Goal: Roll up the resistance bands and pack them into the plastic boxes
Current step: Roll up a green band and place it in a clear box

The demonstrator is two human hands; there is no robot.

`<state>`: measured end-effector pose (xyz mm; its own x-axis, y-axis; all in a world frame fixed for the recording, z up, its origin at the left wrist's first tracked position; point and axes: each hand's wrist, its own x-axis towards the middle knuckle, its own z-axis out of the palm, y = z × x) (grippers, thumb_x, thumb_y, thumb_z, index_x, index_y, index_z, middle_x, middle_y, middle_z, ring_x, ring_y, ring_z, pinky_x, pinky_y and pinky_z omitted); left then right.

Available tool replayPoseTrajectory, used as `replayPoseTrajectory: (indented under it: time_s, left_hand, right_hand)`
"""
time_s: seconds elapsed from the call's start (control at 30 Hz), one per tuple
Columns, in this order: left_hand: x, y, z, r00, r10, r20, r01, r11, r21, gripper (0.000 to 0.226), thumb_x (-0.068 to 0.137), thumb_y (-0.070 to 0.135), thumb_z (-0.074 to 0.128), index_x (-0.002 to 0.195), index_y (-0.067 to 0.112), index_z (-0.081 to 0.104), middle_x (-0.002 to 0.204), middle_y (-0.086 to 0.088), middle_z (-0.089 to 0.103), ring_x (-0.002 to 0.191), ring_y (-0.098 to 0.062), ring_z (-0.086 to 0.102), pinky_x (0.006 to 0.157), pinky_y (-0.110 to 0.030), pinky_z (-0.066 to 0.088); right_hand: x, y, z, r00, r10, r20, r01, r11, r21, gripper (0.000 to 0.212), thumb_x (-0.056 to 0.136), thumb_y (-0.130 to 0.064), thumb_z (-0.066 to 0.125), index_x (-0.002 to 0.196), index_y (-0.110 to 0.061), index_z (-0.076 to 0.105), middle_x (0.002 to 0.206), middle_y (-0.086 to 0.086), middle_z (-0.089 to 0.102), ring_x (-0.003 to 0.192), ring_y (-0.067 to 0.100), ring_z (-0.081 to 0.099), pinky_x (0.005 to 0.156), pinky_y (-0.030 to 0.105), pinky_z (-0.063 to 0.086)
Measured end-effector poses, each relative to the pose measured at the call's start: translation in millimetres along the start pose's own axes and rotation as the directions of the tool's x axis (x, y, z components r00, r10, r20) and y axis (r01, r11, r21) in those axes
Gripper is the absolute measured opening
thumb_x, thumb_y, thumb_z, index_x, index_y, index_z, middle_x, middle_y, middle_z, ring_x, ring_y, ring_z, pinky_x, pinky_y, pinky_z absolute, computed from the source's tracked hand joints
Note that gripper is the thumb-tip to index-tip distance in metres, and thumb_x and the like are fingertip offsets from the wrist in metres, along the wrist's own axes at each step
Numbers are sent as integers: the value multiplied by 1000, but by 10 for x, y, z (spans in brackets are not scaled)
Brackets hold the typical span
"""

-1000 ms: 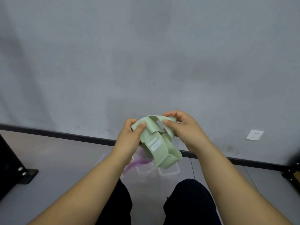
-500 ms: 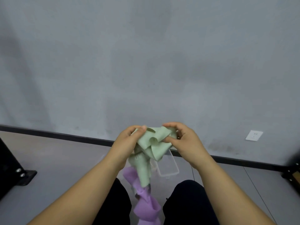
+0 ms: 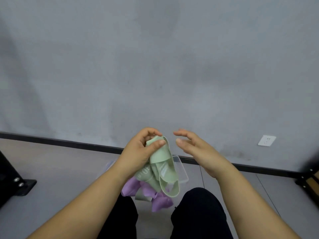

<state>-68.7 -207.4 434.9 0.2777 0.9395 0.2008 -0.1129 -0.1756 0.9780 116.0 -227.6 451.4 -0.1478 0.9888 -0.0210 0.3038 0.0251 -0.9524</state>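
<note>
My left hand (image 3: 139,150) grips the top of a pale green resistance band (image 3: 161,167), thumb pressed on its folded upper end; loose loops of it hang down below the hand. A purple resistance band (image 3: 155,198) dangles beneath the green one, between my knees. My right hand (image 3: 193,149) hovers just to the right of the green band with fingers relaxed and apart, holding nothing. A clear plastic box (image 3: 181,169) stands on the floor behind the bands, mostly hidden by them.
I sit facing a grey wall with a black skirting board (image 3: 69,144). A white wall socket (image 3: 266,140) is at the right. Black metal frame feet stand at the far left (image 3: 15,183) and far right (image 3: 307,180). My dark-trousered knees (image 3: 198,209) flank the box.
My right hand has let go of the green band and drawn away to the right. The band has partly unrolled and hangs lower from my left hand.
</note>
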Motion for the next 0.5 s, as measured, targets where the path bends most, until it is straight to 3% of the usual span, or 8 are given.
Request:
replayPoseTrajectory:
  time_s: [0.1,0.2,0.27,0.37,0.43,0.5]
  left_hand:
    - [-22,41,38,995,20,96,-19,1000,-13,16,76,23,66,90,17,61,77,6,67,69,-8,62,63,-18,50]
    - [-29,59,12,995,16,98,-17,1000,9,16,73,36,69,84,25,66,79,5,67,70,-9,62,64,-22,50]
    - [-31,55,-29,995,11,98,-16,998,59,22,73,47,73,85,30,67,81,10,66,72,-5,62,65,-19,49]
    - [-48,39,-79,994,7,107,-19,993,114,44,65,62,56,93,30,67,87,14,65,78,2,60,67,-9,45]
    - [-45,20,-110,996,-15,88,4,991,130,40,71,61,58,92,28,68,86,17,67,78,4,61,65,-7,44]
    - [-38,13,-129,993,-65,96,55,994,97,29,75,48,69,90,22,69,82,11,69,73,-2,63,62,-13,47]
  right_hand:
    - [50,-45,48,985,-45,166,52,998,-35,38,84,-38,64,121,-32,57,125,-11,59,120,7,53,96,26,45]
    - [58,-58,59,983,-31,183,35,999,-18,24,80,-25,71,103,-20,68,102,0,71,99,17,67,92,37,51]
    - [58,-68,44,988,-33,151,36,999,-20,15,80,-25,70,93,-17,69,89,0,72,85,17,68,82,33,55]
    - [48,-79,27,998,-47,45,44,997,66,12,86,-23,64,77,-14,65,66,-7,64,63,7,60,64,23,52]
    - [60,-55,14,996,-45,-77,54,991,125,16,87,-20,62,74,-11,63,61,-6,61,58,8,58,61,23,51]
    - [74,-17,9,980,-30,-196,63,984,165,20,87,-22,62,71,-11,63,62,-2,61,60,13,56,64,29,52]
